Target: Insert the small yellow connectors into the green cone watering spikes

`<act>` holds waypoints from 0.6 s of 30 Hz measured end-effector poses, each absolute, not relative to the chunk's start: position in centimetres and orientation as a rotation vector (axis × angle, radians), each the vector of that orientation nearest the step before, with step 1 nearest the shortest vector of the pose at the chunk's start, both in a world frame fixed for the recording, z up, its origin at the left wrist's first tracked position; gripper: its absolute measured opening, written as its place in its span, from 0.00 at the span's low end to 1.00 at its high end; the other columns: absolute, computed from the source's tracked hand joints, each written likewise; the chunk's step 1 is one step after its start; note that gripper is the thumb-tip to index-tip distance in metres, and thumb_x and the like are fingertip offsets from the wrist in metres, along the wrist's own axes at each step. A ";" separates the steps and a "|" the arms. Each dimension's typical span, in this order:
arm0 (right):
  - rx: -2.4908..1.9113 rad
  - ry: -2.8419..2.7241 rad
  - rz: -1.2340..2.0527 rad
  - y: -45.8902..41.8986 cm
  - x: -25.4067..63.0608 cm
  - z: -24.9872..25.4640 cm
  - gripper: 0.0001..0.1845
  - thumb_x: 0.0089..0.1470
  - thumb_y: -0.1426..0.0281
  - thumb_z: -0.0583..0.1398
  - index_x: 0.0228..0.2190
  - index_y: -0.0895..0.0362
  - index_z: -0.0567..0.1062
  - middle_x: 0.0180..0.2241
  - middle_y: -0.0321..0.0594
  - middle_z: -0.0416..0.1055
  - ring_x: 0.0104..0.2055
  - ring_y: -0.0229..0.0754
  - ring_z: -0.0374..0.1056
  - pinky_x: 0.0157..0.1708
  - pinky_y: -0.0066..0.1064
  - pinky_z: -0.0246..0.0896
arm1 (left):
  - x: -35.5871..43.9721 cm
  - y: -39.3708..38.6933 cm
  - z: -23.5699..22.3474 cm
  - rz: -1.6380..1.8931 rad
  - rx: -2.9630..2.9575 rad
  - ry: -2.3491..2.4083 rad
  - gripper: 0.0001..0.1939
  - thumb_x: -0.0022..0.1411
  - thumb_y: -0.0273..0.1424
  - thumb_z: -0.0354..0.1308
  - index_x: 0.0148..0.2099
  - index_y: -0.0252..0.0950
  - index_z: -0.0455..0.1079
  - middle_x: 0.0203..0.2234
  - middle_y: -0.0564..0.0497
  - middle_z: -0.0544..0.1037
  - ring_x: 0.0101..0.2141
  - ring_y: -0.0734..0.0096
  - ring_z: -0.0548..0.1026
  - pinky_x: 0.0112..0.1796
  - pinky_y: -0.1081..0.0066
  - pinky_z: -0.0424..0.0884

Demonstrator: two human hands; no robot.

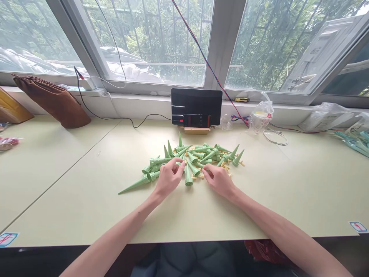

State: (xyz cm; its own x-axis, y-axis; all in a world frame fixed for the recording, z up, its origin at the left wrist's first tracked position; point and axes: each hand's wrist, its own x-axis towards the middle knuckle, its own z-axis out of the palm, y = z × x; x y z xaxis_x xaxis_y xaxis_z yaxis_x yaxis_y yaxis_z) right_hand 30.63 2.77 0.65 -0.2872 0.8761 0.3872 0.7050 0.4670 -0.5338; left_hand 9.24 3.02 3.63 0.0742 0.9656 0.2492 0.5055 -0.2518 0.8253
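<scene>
A heap of green plastic cone spikes [188, 177] lies on the table in front of me, with small yellow plastic valve pieces [226, 167] scattered among them. My left hand [170, 176] is closed in a pinch at the middle of the heap, its fingertips beside a green spike and a bit of yellow. Whatever it pinches is too small to make out. At the heap's right front, my right hand [219, 179] also has thumb and fingers pressed together, close to yellow pieces; its fingertips hide what they hold. One long spike [134, 185] points out toward the left front.
Behind the heap a phone [197, 120] leans against a black tablet [196, 102] on a small cardboard stand. A brown bag [54, 102] stands at the back left. Plastic-wrapped tape [260, 117], a white cable [275, 137] and more bags [327, 117] lie at the back right.
</scene>
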 end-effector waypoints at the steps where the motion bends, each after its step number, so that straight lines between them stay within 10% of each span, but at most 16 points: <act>1: -1.307 -2.070 0.341 2.8 30.6 0.6 0.12 0.65 0.69 0.53 0.31 0.57 0.72 0.20 0.32 0.66 0.20 0.36 0.59 0.26 0.26 0.51 | 9.2 3.1 3.6 1.107 1.765 1.448 0.10 0.65 0.38 0.52 0.38 0.37 0.68 0.13 0.62 0.56 0.16 0.77 0.53 0.22 0.75 0.51; 18: -1.334 -2.107 0.314 2.9 30.6 0.6 0.15 0.66 0.69 0.52 0.28 0.56 0.71 0.23 0.36 0.69 0.23 0.37 0.62 0.26 0.27 0.51 | 9.4 3.1 3.3 1.098 1.735 1.351 0.09 0.65 0.34 0.50 0.41 0.36 0.69 0.16 0.60 0.56 0.18 0.76 0.54 0.22 0.76 0.51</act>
